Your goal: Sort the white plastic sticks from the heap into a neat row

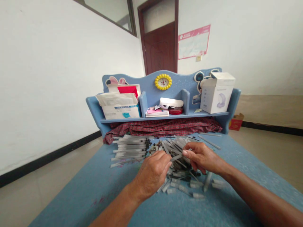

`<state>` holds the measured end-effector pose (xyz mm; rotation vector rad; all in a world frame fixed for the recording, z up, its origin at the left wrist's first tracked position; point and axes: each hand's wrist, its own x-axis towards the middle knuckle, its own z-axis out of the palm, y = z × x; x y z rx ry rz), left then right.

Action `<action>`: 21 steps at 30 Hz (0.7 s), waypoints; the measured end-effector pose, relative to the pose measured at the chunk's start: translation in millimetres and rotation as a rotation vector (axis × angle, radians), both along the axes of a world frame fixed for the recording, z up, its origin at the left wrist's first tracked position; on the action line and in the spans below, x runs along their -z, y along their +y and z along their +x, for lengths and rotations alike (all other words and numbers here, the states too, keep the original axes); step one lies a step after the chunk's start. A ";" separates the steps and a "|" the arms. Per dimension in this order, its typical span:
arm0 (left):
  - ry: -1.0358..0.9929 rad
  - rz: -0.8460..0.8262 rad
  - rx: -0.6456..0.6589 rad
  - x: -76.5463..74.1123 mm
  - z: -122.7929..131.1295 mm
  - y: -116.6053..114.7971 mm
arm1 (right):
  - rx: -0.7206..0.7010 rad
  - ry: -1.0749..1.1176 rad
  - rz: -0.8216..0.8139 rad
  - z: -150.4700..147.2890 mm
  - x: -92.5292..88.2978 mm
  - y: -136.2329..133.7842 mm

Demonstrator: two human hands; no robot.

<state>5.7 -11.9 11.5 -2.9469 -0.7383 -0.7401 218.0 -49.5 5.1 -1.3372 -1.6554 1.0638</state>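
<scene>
A thin clear tube [176, 157] is held just above the blue surface [94, 192], between the two hands, with its long axis running from about 8 o'clock to 2 o'clock, nearly crosswise to the viewer. Its 2 o'clock end is pinched between thumb and forefinger of the right hand [201, 157]. Its 8 o'clock end is met by the curled fingers of the left hand [153, 172], which are closed round it as far as can be seen; the fingertips are hidden behind the knuckles. The two hands are set almost touching, the right a little farther out than the left. A loose heap of tubes [174, 143] is spread at 12 o'clock from the hands, just beyond them. A tidy row of finished pens [130, 148] is laid side by side at 10 o'clock, nearer the left hand, each pen lying left to right. Short clear caps [183, 186] are scattered at 5 o'clock, below the right wrist. Farther back, a checked cloth [163, 127] is bunched under a blue shelf [165, 117].
</scene>
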 end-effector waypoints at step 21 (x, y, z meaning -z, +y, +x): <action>0.025 -0.060 0.016 2.5 0.5 0.5 | -0.024 -0.015 -0.071 2.8 1.2 0.1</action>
